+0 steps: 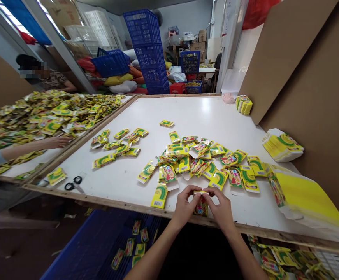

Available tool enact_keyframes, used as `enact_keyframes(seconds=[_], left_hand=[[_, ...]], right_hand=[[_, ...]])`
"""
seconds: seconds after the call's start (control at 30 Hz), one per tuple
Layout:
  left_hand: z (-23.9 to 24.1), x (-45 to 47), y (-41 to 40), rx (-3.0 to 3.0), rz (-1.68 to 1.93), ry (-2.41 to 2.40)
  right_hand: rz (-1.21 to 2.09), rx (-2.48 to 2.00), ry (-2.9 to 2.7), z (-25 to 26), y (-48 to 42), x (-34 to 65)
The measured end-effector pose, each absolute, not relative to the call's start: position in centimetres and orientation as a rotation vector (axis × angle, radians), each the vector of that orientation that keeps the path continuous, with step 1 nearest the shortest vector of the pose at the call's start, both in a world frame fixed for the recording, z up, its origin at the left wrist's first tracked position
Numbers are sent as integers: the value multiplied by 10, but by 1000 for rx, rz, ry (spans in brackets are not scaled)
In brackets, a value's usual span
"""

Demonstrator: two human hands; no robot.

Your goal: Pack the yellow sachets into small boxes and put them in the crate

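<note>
My left hand [186, 204] and my right hand [219, 204] meet at the table's front edge. Between them they pinch a small yellow printed carton [201, 209] by its upper end, fingers and thumbs of both closed on it. The fingertips partly hide that end, so I cannot tell whether its flap is open. Just beyond my hands lies a loose heap of similar yellow and green cartons [183, 163], some with white flaps sticking out. One carton [159, 195] rests by the edge to the left of my left hand.
Black-handled scissors [77, 180] lie at the front left. Stacked flat cartons [303, 194] stand on the right beside a cardboard panel [312, 97]. A blue crate [99, 245] sits below the edge. A co-worker's hand [57, 142] reaches over the left table near a large pile [49, 116].
</note>
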State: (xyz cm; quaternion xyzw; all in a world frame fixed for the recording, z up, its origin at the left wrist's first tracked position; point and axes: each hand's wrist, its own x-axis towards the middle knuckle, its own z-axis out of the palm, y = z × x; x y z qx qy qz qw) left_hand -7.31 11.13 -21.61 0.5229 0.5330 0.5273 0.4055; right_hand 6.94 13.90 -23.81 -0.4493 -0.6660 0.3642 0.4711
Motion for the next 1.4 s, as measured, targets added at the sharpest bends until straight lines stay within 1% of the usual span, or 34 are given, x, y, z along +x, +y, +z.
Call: enact_keyframes(seconds=[0.2,0.43,0.57,0.7,0.8,0.9,1.0,1.1,1.23,1.3,1.4], left_hand=[[-218,-68,121,1168,1371,1407],[-231,-75,114,1078,1349,1276],[-229,-69,115,1122,1345,1292],[-214,-85,96,1181,1467,1476],[-190,-139,63,1202,1573,1778],[-167,-209,28,1348,1408,2148],[-164,-243,10,1524,1170,2415],[-184,-224,21,1553,933,2421],[-211,-175,60,1620,578,2449],[-214,-168,73,1593,588,2473],[-209,-174,78,1357,917,2293]], right_hand=[[935,-1162,-1617,-238,147,68],[984,-1017,-1565,-246,141,69],[992,-997,-1590,-246,139,70],[1009,-1069,-1529,-249,134,77],[1053,-1156,-1434,-254,131,83],[1100,-1223,-1432,-259,131,84],[1119,-1229,-1505,-263,133,79],[1104,-1236,-1580,-265,133,75],[1053,-1254,-1631,-266,129,77],[1049,-1255,-1635,-266,127,80],[1074,-1252,-1614,-264,124,82]])
